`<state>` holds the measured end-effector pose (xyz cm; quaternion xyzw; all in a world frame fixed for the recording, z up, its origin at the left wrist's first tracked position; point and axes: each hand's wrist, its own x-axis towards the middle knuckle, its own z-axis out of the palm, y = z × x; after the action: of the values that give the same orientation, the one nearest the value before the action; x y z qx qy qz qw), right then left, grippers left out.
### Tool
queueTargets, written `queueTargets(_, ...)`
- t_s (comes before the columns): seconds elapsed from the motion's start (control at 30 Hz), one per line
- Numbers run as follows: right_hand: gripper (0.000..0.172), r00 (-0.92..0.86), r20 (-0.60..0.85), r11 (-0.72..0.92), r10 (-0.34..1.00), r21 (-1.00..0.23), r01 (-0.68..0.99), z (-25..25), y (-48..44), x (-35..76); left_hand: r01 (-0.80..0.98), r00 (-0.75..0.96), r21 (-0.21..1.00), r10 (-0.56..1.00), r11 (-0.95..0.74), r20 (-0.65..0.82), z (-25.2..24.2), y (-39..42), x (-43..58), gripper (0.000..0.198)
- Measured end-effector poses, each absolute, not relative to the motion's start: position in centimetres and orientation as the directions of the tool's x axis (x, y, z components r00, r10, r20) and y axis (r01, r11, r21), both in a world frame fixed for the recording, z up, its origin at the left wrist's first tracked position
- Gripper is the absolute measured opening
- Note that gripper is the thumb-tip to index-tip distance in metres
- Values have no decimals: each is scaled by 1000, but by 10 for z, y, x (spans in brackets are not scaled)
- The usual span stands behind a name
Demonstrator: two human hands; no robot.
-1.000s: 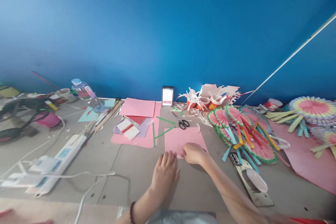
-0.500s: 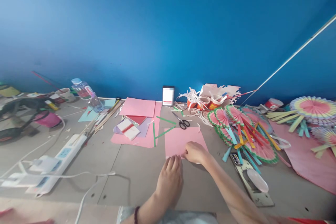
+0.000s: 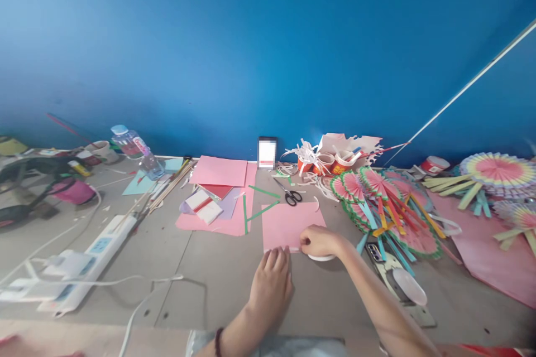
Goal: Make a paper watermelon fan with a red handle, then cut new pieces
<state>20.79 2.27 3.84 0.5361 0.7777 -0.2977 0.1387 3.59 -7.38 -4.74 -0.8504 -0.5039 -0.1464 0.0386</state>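
A pink sheet of paper (image 3: 288,223) lies on the grey table in front of me, with a narrow white strip along its near edge. My left hand (image 3: 272,279) rests palm down at that edge, its fingers laid flat on the paper's near left part. At the near right corner, my right hand (image 3: 320,241) is closed in a pinch around a roll of white tape (image 3: 321,258), mostly hidden under the hand. Beyond the sheet are black-handled scissors (image 3: 293,197) and thin green paper strips (image 3: 263,210).
Pink and purple papers (image 3: 220,170) are stacked to the left. A power strip (image 3: 90,268) with cables, a tilted bottle (image 3: 140,150) and sticks (image 3: 170,185) lie farther left. Folded paper fans (image 3: 381,187), a phone (image 3: 389,265) and red cups (image 3: 343,162) stand or lie at right.
My right hand has slid to the right along the sheet's near edge, and more of the white tape roll shows beneath it. My left hand has stayed in place.
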Motion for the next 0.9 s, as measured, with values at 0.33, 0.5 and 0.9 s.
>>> queueTargets(0.33, 24, -348, -690, 317, 635, -177, 932, 55, 40, 191, 857, 464, 94, 837, -507, 292, -41, -73, 32, 48)
queueTargets(0.5, 25, -350, -726, 335, 592, -174, 926, 54, 47, 189, 847, 495, 64, 827, -527, 265, -38, -72, 30, 48)
queueTargets(0.9, 28, -329, -745, 340, 580, -146, 929, 51, 48, 185, 836, 525, 23, 812, -548, 254, -38, -69, 27, 46)
